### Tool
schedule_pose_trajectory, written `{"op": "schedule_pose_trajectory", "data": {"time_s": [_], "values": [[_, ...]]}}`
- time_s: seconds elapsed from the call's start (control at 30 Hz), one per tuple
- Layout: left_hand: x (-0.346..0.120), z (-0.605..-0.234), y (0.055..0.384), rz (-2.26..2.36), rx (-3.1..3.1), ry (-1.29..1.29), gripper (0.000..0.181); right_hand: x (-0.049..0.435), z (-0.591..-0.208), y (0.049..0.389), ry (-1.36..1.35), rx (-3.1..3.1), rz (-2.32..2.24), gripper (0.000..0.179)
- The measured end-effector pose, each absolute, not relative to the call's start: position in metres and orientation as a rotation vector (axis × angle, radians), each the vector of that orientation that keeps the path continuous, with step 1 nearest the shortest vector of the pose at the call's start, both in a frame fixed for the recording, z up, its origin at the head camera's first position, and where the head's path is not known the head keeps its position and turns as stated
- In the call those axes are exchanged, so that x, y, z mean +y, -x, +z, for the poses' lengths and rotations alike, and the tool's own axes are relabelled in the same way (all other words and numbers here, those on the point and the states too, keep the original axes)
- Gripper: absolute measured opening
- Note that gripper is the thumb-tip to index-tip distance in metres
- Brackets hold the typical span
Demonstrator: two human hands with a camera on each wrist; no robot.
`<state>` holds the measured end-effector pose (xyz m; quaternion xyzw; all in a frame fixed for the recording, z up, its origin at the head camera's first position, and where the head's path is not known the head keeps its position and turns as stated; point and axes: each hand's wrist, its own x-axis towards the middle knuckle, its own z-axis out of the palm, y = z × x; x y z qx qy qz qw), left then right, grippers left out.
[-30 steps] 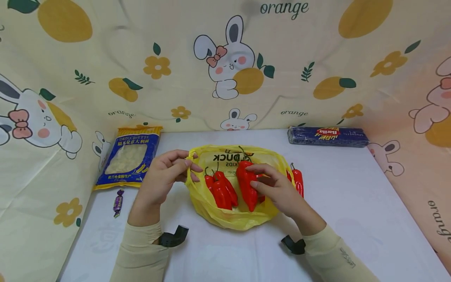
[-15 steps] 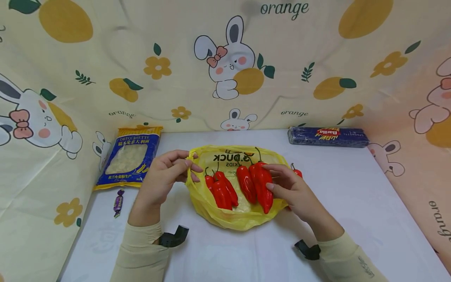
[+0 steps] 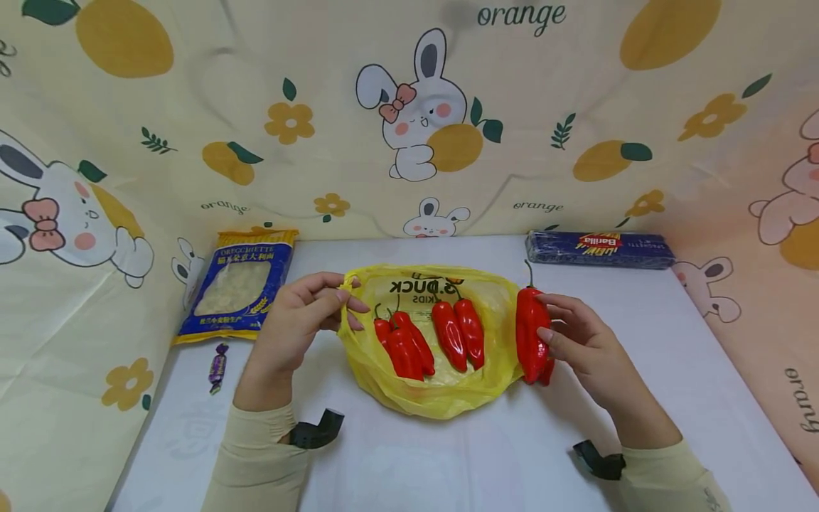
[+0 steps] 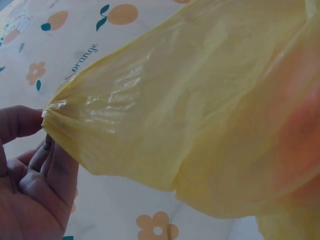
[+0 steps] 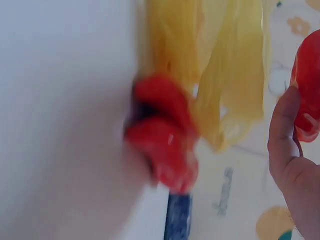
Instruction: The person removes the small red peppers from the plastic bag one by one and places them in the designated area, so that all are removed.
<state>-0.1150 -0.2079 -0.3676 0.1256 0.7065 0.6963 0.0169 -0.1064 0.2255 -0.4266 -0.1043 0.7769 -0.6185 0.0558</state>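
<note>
In the head view, my left hand pinches the gathered left edge of a yellow plastic bag, its mouth spread wide. The left wrist view shows the bag plastic stretched taut from those fingertips. Several glossy red chili peppers lie inside the bag, with another pair towards its right side. At the bag's right edge, my right hand holds a red chili pepper upright, stem up, between thumb and fingers. Two blurred red peppers lie on the table outside the bag in the right wrist view, mostly hidden in the head view.
A blue and yellow orecchiette pack leans at the back left, with a purple wrapped candy in front of it. A dark blue spaghetti pack lies at the back right. A patterned cloth stands behind the white table.
My right hand has carried the pepper rightward, from inside the bag to beyond its right edge. The left hand keeps its grip on the bag edge.
</note>
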Motion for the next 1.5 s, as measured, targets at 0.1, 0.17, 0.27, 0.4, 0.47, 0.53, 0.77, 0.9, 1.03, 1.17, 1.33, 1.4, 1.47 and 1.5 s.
{"op": "schedule_pose_trajectory", "data": {"time_s": [0.1, 0.17, 0.27, 0.4, 0.47, 0.53, 0.77, 0.9, 1.03, 1.17, 1.33, 1.4, 1.47, 1.5], "values": [[-0.208, -0.367, 0.115, 2.162, 2.202, -0.397, 0.023, 0.243, -0.432, 0.107, 0.265, 2.400, -1.893, 0.055], [-0.207, -0.367, 0.115, 2.161, 2.201, -0.399, 0.023, 0.255, -0.438, 0.109, 0.220, 2.398, -1.921, 0.055], [-0.207, -0.367, 0.116, 2.159, 2.199, -0.396, 0.023, 0.272, -0.448, 0.113, 0.146, 2.348, -1.981, 0.056], [-0.206, -0.368, 0.116, 2.160, 2.199, -0.394, 0.023, 0.287, -0.461, 0.120, 0.037, 2.296, -1.978, 0.056], [-0.206, -0.368, 0.116, 2.159, 2.200, -0.394, 0.023, 0.292, -0.467, 0.122, -0.029, 2.313, -1.910, 0.057], [-0.206, -0.368, 0.116, 2.159, 2.200, -0.395, 0.023, 0.295, -0.471, 0.124, -0.086, 2.352, -1.809, 0.058], [-0.207, -0.368, 0.116, 2.153, 2.200, -0.400, 0.023, 0.299, -0.481, 0.129, -0.102, 2.436, -1.562, 0.062], [-0.206, -0.368, 0.115, 2.151, 2.205, -0.397, 0.023, 0.298, -0.482, 0.129, -0.091, 2.460, -1.526, 0.061], [-0.206, -0.368, 0.115, 2.152, 2.203, -0.394, 0.023, 0.297, -0.483, 0.128, -0.075, 2.463, -1.526, 0.059], [-0.205, -0.367, 0.115, 2.154, 2.200, -0.393, 0.023, 0.295, -0.483, 0.127, -0.047, 2.475, -1.497, 0.057], [-0.205, -0.367, 0.115, 2.156, 2.198, -0.391, 0.023, 0.293, -0.482, 0.125, -0.014, 2.477, -1.479, 0.055], [-0.205, -0.366, 0.115, 2.155, 2.199, -0.389, 0.023, 0.293, -0.481, 0.125, -0.010, 2.470, -1.478, 0.055], [-0.205, -0.366, 0.114, 2.154, 2.201, -0.387, 0.023, 0.292, -0.480, 0.125, -0.008, 2.466, -1.475, 0.056], [-0.205, -0.366, 0.114, 2.154, 2.201, -0.387, 0.023, 0.292, -0.480, 0.125, -0.008, 2.464, -1.471, 0.056]]}}
